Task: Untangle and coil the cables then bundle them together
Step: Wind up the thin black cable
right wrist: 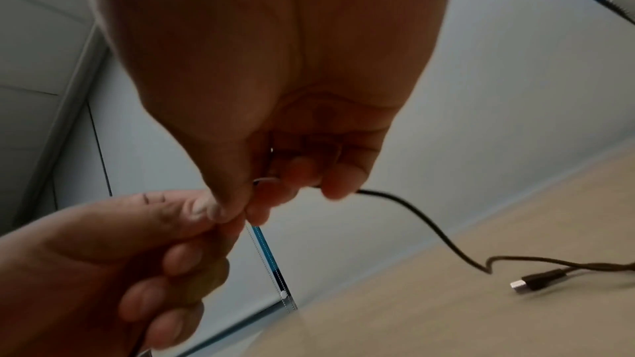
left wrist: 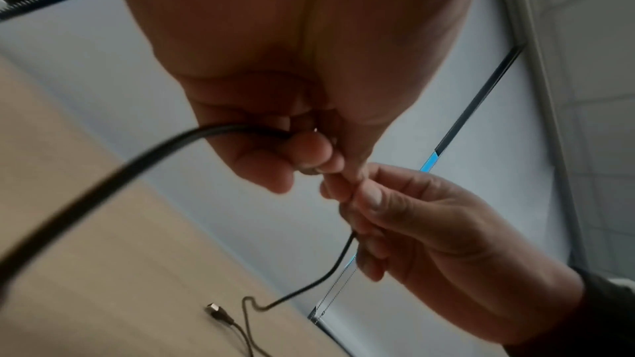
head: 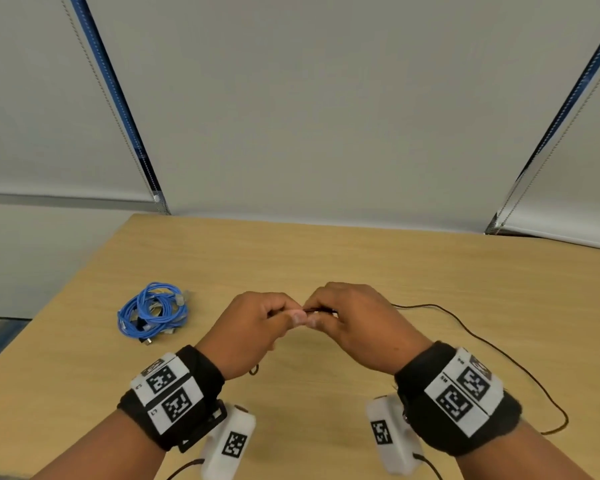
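Above the table (head: 326,258), the left hand (head: 253,327) and right hand (head: 357,323) both pinch a thin black USB cable (head: 482,337), likely light, limp and best gripped near its plug (right wrist: 531,281).

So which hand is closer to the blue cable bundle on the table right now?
Left. The left hand is just to the right of the blue cable bundle, apart from it, pinching the black cable. The right hand is farther right, beyond the left hand, pinching the same cable.
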### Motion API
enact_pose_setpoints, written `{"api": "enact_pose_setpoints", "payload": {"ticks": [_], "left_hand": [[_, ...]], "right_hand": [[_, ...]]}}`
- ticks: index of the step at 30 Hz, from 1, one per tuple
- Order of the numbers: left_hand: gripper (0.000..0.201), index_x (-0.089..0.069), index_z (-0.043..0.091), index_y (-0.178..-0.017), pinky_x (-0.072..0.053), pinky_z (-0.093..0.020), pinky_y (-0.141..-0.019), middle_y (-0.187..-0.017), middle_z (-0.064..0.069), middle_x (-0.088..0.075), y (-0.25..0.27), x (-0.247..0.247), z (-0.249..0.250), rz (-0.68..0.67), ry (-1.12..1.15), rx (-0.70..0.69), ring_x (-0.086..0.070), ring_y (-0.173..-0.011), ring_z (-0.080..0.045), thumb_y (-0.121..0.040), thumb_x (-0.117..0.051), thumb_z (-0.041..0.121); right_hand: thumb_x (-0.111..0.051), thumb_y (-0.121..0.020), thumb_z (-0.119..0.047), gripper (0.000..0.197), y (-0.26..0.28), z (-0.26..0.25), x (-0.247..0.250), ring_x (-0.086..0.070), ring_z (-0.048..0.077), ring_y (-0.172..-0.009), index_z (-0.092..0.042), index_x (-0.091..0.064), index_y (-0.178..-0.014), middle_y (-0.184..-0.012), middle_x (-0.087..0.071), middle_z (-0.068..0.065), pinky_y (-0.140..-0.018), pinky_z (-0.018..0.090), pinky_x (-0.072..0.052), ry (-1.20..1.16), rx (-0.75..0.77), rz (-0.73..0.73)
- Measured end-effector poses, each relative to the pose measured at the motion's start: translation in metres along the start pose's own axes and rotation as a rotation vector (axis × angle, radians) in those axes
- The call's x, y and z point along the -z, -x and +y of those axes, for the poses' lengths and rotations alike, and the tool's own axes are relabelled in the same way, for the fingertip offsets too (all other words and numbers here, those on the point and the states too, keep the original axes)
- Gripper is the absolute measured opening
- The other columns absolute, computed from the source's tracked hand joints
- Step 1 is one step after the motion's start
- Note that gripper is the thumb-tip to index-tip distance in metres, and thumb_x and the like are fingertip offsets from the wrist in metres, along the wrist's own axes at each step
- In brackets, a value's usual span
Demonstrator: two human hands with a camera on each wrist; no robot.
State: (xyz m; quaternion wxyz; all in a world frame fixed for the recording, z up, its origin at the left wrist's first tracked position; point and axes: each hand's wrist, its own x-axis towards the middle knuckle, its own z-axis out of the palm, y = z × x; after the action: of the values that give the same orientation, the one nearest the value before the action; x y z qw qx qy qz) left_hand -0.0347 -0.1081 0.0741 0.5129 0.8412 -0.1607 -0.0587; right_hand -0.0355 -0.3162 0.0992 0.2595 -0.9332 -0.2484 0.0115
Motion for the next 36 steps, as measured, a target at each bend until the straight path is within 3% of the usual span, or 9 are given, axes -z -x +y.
{"api": "enact_pose_setpoints", "payload": {"ticks": [5,10,15,19,25,28,31,33,36], "left_hand": [[0.015,-0.076,0.022,-0.082,-0.051,-0.035,-0.064,-0.064,0.002,-0.062,0.009,0.028,-0.033,-0.029,0.128,0.077,-0.059,-0.059,-0.014,-0.093,-0.068,0.029],[0.026,-0.072,0.018,-0.077,-0.046,-0.015,-0.068,-0.064,-0.002,-0.065,0.009,0.053,-0.035,-0.137,0.258,0.012,-0.061,-0.062,-0.01,-0.082,-0.064,0.043],[0.019,-0.07,0.017,-0.073,-0.054,-0.035,-0.079,-0.059,-0.009,-0.058,0.017,0.073,-0.048,-0.146,0.382,0.049,-0.06,-0.062,-0.022,-0.088,-0.062,0.026],[0.023,-0.066,0.007,-0.082,-0.057,-0.045,-0.074,-0.066,-0.014,-0.059,0.015,0.081,-0.036,-0.221,0.914,0.055,-0.063,-0.065,-0.029,-0.09,-0.061,0.029],[0.032,-0.061,0.012,-0.087,-0.053,-0.054,-0.099,-0.125,-0.018,-0.069,-0.03,0.095,-0.001,-0.014,1.471,-0.134,-0.061,-0.127,-0.034,-0.104,-0.039,0.029],[0.024,-0.058,0.014,-0.091,-0.051,-0.059,-0.098,-0.132,-0.016,-0.066,-0.052,0.095,0.006,0.203,1.247,-0.151,-0.06,-0.128,-0.027,-0.104,-0.04,0.024],[0.032,-0.069,0.031,-0.085,-0.051,-0.054,-0.102,-0.118,0.001,-0.075,-0.059,0.085,0.003,0.33,0.57,-0.159,-0.066,-0.117,-0.011,-0.104,-0.048,0.016],[0.03,-0.074,0.035,-0.088,-0.051,-0.05,-0.102,-0.108,0.01,-0.076,-0.059,0.072,-0.004,0.164,0.22,-0.191,-0.067,-0.108,-0.004,-0.102,-0.053,0.019],[0.027,-0.076,0.021,-0.092,-0.051,-0.058,-0.097,-0.095,-0.001,-0.076,-0.045,0.051,-0.002,-0.127,0.273,-0.118,-0.069,-0.098,-0.013,-0.097,-0.051,0.031]], "right_hand": [[-0.058,-0.098,-0.04,0.016,0.0,0.017,0.03,-0.064,0.009,-0.083,-0.032,-0.07,-0.091,-0.087,-0.072,-0.012,-0.077,0.041,-0.055,0.003,-0.207,0.189],[-0.062,-0.097,-0.039,0.016,-0.014,0.004,0.038,-0.062,0.004,-0.074,-0.033,-0.072,-0.086,-0.074,-0.068,-0.014,-0.066,0.031,-0.051,-0.015,-0.323,0.36],[-0.06,-0.098,-0.037,0.019,-0.016,0.011,0.056,-0.061,0.012,-0.071,-0.03,-0.067,-0.082,-0.068,-0.064,-0.008,-0.065,0.03,-0.048,-0.013,-0.474,0.553],[-0.059,-0.099,-0.04,0.018,-0.012,0.015,0.047,-0.062,0.013,-0.077,-0.034,-0.068,-0.085,-0.076,-0.065,-0.011,-0.068,0.03,-0.048,0.021,-0.555,0.399],[-0.051,-0.101,-0.046,0.02,-0.016,-0.023,-0.027,-0.063,0.009,-0.08,-0.035,-0.067,-0.097,-0.087,-0.07,-0.009,-0.082,0.038,-0.056,-0.035,-0.439,0.021],[-0.046,-0.102,-0.045,0.021,-0.017,-0.051,-0.044,-0.064,0.007,-0.085,-0.037,-0.062,-0.113,-0.094,-0.071,-0.01,-0.081,0.033,-0.055,-0.099,-0.267,-0.042],[-0.045,-0.103,-0.039,0.019,-0.016,-0.066,-0.031,-0.057,0.003,-0.076,-0.032,-0.061,-0.11,-0.082,-0.063,-0.016,-0.07,0.025,-0.048,-0.102,-0.151,0.01],[-0.049,-0.104,-0.036,0.019,-0.015,-0.069,-0.009,-0.055,0.007,-0.072,-0.026,-0.063,-0.098,-0.075,-0.06,-0.014,-0.067,0.029,-0.046,-0.071,-0.098,0.107],[-0.057,-0.101,-0.032,0.018,-0.016,-0.06,0.024,-0.057,0.007,-0.071,-0.026,-0.069,-0.09,-0.072,-0.062,-0.016,-0.065,0.025,-0.046,-0.079,-0.133,0.271]]}}
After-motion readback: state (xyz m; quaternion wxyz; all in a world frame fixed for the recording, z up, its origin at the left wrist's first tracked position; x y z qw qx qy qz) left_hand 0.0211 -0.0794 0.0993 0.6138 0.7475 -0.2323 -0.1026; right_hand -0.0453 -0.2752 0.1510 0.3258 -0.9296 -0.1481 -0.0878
